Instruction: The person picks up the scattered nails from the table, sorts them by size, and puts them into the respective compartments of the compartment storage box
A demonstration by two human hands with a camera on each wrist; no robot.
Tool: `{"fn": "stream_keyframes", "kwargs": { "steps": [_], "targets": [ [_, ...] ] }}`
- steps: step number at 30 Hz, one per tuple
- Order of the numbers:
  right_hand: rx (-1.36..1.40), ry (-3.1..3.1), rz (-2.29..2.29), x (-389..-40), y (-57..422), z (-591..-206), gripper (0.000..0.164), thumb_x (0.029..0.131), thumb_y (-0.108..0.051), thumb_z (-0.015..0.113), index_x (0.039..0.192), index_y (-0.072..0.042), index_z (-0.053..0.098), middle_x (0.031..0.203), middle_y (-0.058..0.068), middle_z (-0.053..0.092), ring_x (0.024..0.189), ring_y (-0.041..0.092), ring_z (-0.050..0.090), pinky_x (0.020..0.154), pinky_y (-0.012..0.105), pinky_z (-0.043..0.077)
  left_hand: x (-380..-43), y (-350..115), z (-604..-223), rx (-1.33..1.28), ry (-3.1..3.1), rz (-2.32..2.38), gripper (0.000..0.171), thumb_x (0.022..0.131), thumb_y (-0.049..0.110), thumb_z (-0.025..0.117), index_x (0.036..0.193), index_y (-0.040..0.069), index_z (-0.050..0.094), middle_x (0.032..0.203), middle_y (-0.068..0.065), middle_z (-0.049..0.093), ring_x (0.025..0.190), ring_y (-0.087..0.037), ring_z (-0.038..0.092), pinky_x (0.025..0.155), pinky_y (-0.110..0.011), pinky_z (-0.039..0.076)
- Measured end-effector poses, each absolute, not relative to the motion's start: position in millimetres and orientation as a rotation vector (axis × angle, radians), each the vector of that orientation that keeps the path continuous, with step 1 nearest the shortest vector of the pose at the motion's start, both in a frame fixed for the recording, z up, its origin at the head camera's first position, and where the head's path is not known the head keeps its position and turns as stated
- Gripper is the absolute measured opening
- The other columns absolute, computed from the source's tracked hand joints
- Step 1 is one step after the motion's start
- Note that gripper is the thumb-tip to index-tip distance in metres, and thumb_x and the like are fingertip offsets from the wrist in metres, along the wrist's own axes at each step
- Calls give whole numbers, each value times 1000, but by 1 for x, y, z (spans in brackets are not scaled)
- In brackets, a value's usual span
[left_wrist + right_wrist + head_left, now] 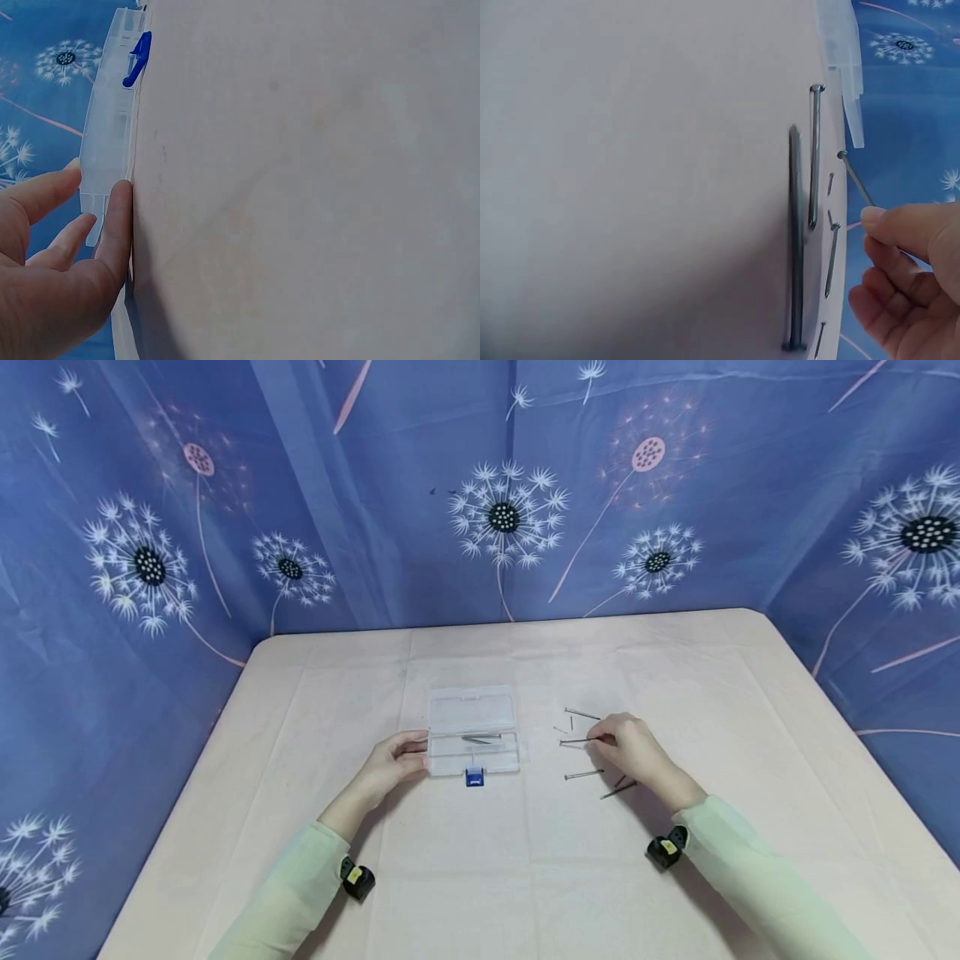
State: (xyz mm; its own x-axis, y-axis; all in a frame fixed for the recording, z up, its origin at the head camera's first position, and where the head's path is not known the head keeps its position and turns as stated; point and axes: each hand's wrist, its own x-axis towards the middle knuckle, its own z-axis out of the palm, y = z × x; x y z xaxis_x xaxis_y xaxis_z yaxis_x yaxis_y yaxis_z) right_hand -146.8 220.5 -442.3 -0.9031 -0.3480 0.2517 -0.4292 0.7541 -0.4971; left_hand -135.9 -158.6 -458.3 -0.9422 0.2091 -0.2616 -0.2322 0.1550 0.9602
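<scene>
The left hand gripped the left edge of the open plastic box, which lay near mid-table with nails inside and its blue latch toward the person. Well right of it, the right hand pinched 1 nail among loose nails. Pale cloth stretched between box and nails, and back to the table's far edge.
</scene>
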Motion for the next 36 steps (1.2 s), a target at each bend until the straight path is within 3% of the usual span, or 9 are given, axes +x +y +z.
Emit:
{"fn": "stream_keyframes", "kwargs": {
  "steps": [12,36],
  "targets": [
    [567,-2608,987,-148,198,-441,6,78,2,71,80,-4,73,76,6,67,75,22,60,63,34,57,-137,-160,-459,-7,2112,1837,53,87,-8,57,137,-11,39,131,-34,47,99,-14,60,85,-22,57],
    [654,-2660,1066,-155,133,-435,6,81,-3,70,86,-3,73,82,8,69,82,24,60,70,36,56,-139,-162,-460,-3,2125,1824,54,86,-7,58,137,-10,40,131,-33,47,103,-21,60,84,-23,56]
  ]
}}
